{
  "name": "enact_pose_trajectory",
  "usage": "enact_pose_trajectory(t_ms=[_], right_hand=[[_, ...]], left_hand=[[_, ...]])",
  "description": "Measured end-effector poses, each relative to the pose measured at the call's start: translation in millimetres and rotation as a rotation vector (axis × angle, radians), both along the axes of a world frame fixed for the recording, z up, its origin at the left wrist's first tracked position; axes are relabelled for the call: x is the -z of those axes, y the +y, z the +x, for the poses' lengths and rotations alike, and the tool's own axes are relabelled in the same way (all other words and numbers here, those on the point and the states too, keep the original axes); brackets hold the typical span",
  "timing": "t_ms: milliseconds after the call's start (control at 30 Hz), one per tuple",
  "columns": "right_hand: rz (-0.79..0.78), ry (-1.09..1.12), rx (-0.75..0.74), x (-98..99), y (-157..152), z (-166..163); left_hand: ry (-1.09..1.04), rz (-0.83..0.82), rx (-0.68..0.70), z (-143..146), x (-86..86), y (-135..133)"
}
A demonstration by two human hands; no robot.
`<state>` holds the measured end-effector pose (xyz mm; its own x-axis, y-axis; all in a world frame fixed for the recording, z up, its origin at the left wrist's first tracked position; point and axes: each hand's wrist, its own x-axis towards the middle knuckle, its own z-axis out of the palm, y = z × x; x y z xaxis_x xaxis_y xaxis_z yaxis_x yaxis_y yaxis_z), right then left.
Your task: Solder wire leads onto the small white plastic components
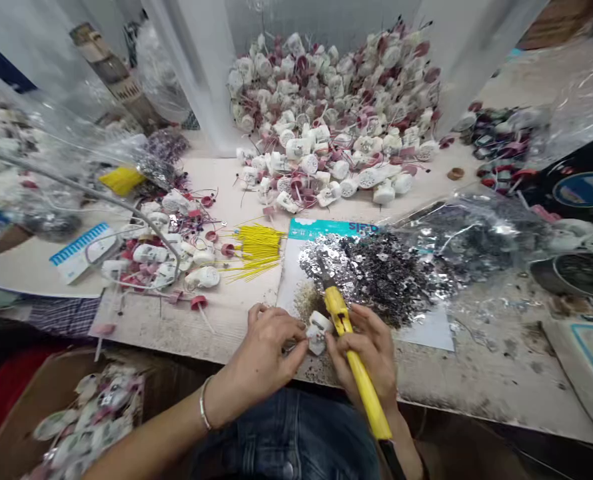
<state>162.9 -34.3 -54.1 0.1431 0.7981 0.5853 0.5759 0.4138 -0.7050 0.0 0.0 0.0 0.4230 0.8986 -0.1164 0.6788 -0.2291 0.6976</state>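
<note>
My left hand (266, 343) pinches a small white plastic part (318, 331) at the near edge of the table. My right hand (369, 357) is closed round a yellow-handled tool (356, 363), and its fingers also touch the white part. The tool's tip points up toward a heap of small shiny metal pieces (381, 270) lying on a white sheet. A bundle of thin yellow wires (256, 250) lies just left of that heap.
A big pile of white and maroon plastic parts (336, 100) fills the back of the table (186, 327). More such parts (166, 253) lie at the left. A cardboard box (11, 413) with parts sits at lower left. Clear plastic bags (481, 230) lie at the right.
</note>
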Motion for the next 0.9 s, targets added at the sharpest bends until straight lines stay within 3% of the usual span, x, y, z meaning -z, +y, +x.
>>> enact_pose_trajectory(t_ms=[133,400,567,767,900], right_hand=[[0.039,0.067,0.128,-5.7,-16.8,3.1],[-0.023,0.118,0.2,0.4,-49.3,32.0],[0.077,0.054,0.231,5.1,-53.1,27.3],[-0.042,0.344,0.078,8.4,-37.0,-0.1],[-0.056,0.317,0.08,9.3,-36.4,5.5]], left_hand=[[-0.058,-0.055,0.013,2.7,3.2,16.9],[0.313,-0.008,0.271,42.5,5.1,47.0],[0.413,-0.035,0.274,38.9,-4.2,43.2],[0.441,-0.028,0.206,39.0,-3.9,45.6],[0.394,-0.037,0.264,38.7,-1.6,50.5]])
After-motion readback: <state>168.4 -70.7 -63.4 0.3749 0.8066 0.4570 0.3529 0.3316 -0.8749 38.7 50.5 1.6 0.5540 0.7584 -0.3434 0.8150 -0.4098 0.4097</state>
